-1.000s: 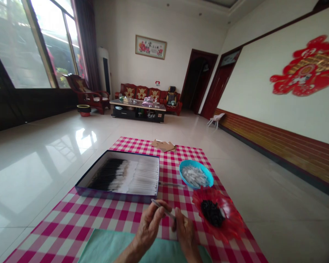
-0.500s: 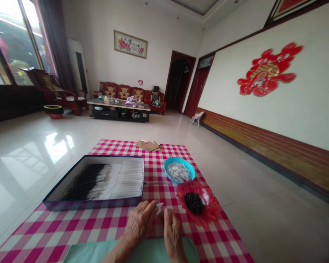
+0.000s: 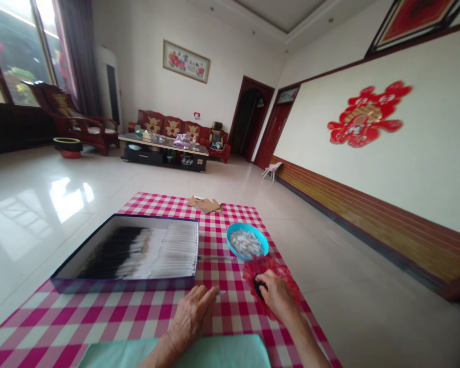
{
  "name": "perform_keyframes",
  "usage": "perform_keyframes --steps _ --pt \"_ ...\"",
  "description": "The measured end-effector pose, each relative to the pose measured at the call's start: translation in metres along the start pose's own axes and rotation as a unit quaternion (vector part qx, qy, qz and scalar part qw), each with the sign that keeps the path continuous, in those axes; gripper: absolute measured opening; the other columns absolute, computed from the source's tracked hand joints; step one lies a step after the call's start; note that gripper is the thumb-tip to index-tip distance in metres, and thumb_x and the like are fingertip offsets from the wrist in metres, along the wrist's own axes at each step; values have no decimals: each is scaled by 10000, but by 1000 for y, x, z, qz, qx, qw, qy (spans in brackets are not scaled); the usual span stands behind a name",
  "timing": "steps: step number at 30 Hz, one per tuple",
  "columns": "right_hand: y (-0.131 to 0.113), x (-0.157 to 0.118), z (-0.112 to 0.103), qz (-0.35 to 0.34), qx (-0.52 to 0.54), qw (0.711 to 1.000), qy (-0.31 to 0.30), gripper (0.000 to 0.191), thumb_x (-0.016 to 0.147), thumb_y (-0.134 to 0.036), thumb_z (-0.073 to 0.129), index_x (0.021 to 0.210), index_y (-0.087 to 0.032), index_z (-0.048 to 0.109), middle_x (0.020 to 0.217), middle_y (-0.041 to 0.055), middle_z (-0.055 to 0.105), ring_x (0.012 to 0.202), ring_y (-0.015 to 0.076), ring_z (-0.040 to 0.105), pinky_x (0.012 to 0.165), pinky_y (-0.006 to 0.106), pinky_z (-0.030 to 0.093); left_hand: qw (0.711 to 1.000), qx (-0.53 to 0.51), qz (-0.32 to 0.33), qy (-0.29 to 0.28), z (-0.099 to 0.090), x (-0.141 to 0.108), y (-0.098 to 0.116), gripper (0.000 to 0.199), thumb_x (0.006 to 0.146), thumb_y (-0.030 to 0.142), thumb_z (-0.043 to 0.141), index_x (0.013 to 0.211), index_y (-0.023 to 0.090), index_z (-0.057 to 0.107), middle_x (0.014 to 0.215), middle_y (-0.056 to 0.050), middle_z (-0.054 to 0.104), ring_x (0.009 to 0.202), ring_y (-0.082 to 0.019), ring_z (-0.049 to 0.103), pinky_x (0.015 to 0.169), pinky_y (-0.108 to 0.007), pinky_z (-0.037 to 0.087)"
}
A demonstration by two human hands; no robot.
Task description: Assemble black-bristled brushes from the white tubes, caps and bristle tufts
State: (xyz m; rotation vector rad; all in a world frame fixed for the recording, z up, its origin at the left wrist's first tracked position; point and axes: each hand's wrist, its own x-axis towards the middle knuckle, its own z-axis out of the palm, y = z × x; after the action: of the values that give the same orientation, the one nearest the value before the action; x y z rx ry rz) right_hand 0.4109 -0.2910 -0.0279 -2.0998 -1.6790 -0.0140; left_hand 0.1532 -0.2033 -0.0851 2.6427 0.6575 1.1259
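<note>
My left hand (image 3: pixel 191 312) is closed over the checked tablecloth, with a small clear piece (image 3: pixel 221 293) sticking out from its fingertips. Over the red flower-shaped bowl (image 3: pixel 291 286) is my right hand (image 3: pixel 274 291), its fingers bent down into the small black pieces (image 3: pixel 259 286); whether it pinches any is hidden. Behind that bowl stands a blue bowl (image 3: pixel 230 244) of small whitish clear pieces (image 3: pixel 246 243). At the left lies an open box (image 3: pixel 122 284) with rows of black sticks (image 3: pixel 107 255) and white sticks (image 3: pixel 176 250).
A pale green cloth (image 3: pixel 222 352) lies at the table's near edge. Brown cardboard pieces (image 3: pixel 205 204) rest at the far edge of the checked tablecloth (image 3: pixel 138 317). A thin rod (image 3: pixel 216 257) lies between box and blue bowl. Beyond are a low table (image 3: pixel 163 148) and a sofa.
My right hand has moved from beside my left hand, to the right and forward, into the red bowl. My left hand has stayed nearly in place. The whole view has shifted slightly.
</note>
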Motion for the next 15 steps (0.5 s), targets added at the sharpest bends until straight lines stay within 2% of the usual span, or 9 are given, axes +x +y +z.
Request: perform_keyframes --steps 5,10,13,15 --pt "0 1 5 -15 5 1000 9 191 735 -144 508 732 -206 688 769 55 646 721 182 609 681 265 439 1000 -7 -8 -6 1 0 0 282 927 196 371 1159 203 531 764 -31 558 707 -155 551 644 -245 456" --pt "-2 2 2 25 34 996 81 128 733 -228 513 700 -188 630 705 66 656 666 198 618 638 293 460 1000 -4 -9 -11 3 -2 -1 283 929 196 361 1167 198 515 774 -37 560 720 -161 551 652 -258 457" --pt "-17 0 1 55 66 990 114 159 765 -301 512 759 -187 622 687 52 678 627 186 633 607 283 485 1000 -3 -10 -11 3 -2 0 280 928 197 360 1163 202 512 784 -39 563 728 -163 551 649 -261 456" --pt "-36 -1 6 67 130 983 113 173 777 -332 526 780 -185 616 674 38 678 603 173 634 582 264 495 1000 -7 -11 -11 3 -1 0 269 928 204 365 1150 207 518 784 -37 565 721 -162 550 642 -259 454"
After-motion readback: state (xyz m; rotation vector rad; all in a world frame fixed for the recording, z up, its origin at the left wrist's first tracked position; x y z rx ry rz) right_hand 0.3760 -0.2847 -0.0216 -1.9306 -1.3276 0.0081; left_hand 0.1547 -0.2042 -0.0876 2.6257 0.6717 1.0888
